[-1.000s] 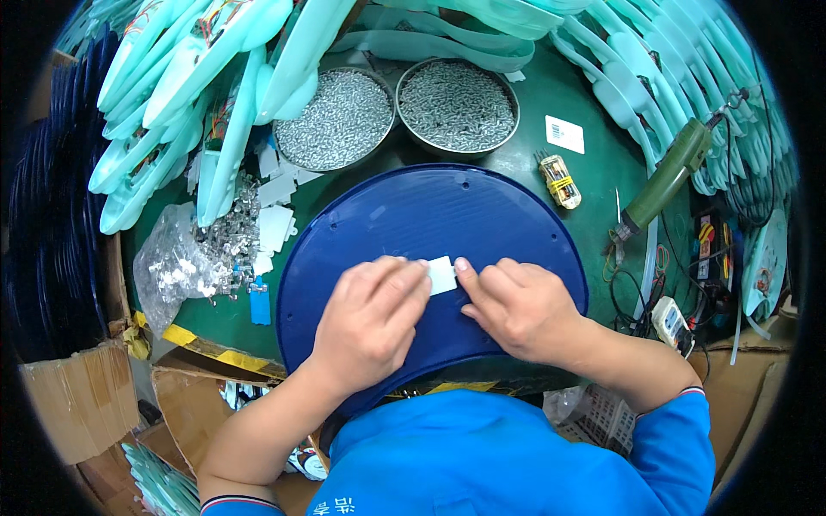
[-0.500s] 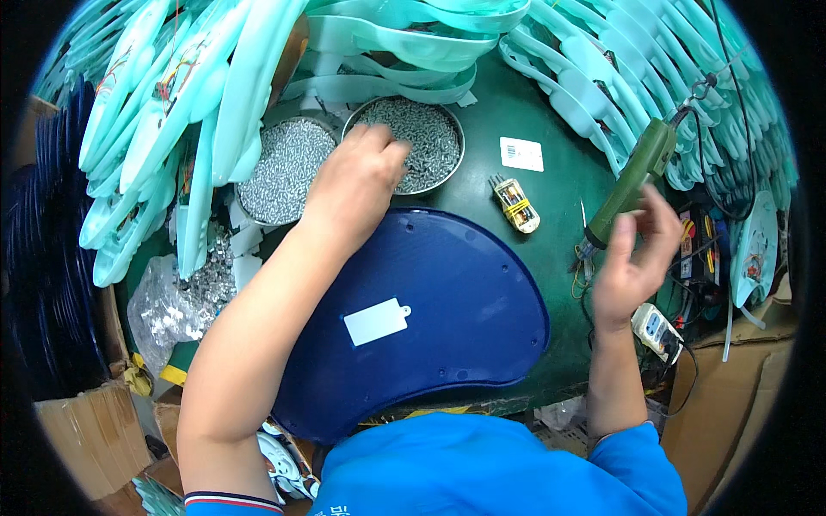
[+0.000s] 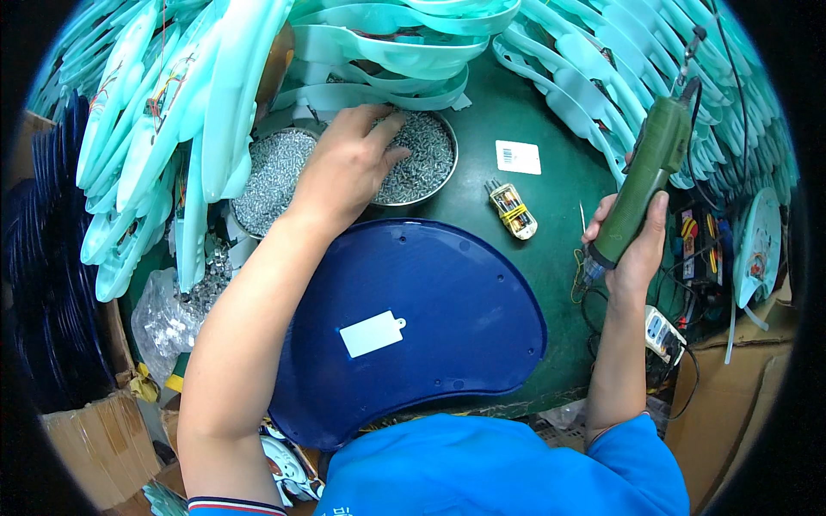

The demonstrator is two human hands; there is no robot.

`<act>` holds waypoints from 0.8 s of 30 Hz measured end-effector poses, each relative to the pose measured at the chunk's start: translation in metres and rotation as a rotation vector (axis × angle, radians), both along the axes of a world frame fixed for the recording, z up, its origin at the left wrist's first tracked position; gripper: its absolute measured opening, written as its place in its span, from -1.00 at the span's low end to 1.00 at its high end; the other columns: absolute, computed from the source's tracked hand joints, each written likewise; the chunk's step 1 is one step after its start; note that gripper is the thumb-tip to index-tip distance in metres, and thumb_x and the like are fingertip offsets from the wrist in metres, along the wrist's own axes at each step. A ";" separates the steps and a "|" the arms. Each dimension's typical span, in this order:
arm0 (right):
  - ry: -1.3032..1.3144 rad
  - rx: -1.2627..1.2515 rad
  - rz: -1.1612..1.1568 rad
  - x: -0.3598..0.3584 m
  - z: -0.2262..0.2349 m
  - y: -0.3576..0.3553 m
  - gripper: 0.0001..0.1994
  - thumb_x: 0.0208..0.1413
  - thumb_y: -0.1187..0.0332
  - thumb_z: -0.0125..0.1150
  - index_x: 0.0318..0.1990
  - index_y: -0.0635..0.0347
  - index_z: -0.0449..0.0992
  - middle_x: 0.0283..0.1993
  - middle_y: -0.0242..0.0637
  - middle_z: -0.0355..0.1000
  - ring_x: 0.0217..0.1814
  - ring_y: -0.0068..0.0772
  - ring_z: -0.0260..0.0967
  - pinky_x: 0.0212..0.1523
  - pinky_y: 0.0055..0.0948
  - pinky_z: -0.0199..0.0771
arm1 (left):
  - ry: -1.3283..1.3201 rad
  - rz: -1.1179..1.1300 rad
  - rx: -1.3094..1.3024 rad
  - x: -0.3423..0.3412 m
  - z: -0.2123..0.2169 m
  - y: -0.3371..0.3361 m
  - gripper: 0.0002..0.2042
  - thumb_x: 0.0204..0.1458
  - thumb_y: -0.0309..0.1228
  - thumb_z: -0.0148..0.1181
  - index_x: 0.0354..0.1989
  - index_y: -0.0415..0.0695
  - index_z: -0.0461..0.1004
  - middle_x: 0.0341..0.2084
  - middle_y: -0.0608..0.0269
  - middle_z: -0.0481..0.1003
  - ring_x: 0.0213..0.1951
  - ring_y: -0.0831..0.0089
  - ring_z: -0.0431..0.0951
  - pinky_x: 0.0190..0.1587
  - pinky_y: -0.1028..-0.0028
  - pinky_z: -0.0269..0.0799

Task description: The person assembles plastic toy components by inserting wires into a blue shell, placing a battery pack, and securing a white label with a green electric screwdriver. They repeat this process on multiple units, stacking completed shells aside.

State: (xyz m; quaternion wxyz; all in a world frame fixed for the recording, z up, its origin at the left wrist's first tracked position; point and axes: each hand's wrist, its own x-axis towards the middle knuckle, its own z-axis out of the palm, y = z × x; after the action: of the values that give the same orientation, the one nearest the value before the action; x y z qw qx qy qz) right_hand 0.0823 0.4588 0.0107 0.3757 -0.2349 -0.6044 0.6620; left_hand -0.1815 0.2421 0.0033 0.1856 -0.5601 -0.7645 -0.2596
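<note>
Blue panel [image 3: 447, 310] on green tabletop [image 3: 561, 284], teal shells [image 3: 409, 58] behind.

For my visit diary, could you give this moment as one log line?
left hand: over bowl of metal pieces | right hand: gripping green power tool | blue panel: white plate lying on it

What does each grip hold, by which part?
The right grip holds the green power tool by its lower body; whether the left grip holds screws is unclear.
</note>
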 end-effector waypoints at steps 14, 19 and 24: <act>0.265 -0.105 0.180 -0.001 0.034 -0.055 -0.14 0.38 -0.30 -0.45 0.46 0.40 -0.04 -0.49 -0.16 0.39 -0.62 -0.35 0.42 -0.60 -0.40 0.54 | 0.065 0.052 -0.131 0.025 0.001 -0.018 -0.72 -0.09 -0.46 0.38 -0.15 -0.14 0.60 -0.19 0.16 0.55 -0.07 0.11 0.52 0.03 0.22 0.48; 0.244 -0.061 0.295 -0.002 0.044 -0.059 -0.02 0.30 -0.42 -0.41 0.48 0.40 -0.10 -0.45 -0.14 0.41 -0.57 -0.34 0.41 -0.50 -0.40 0.50 | 0.080 0.143 -0.154 0.017 -0.001 -0.014 -0.86 -0.15 -0.43 0.41 -0.36 -0.09 0.67 -0.33 0.26 0.52 -0.17 0.18 0.47 -0.09 0.26 0.45; 0.337 0.012 0.289 -0.014 0.057 -0.075 0.05 0.23 -0.46 -0.21 0.49 0.39 -0.17 -0.42 -0.18 0.39 -0.54 -0.35 0.42 -0.47 -0.42 0.52 | -0.057 0.085 -0.005 0.009 0.004 -0.014 -0.92 -0.13 -0.43 0.40 -0.43 -0.09 0.67 -0.39 0.26 0.52 -0.24 0.21 0.47 -0.13 0.27 0.43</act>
State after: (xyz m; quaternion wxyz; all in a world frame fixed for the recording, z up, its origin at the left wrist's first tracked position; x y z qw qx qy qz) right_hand 0.0682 0.3840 0.0680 0.3740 -0.0295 -0.5642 0.7355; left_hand -0.1726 0.2280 0.0075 0.1730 -0.5200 -0.7933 -0.2653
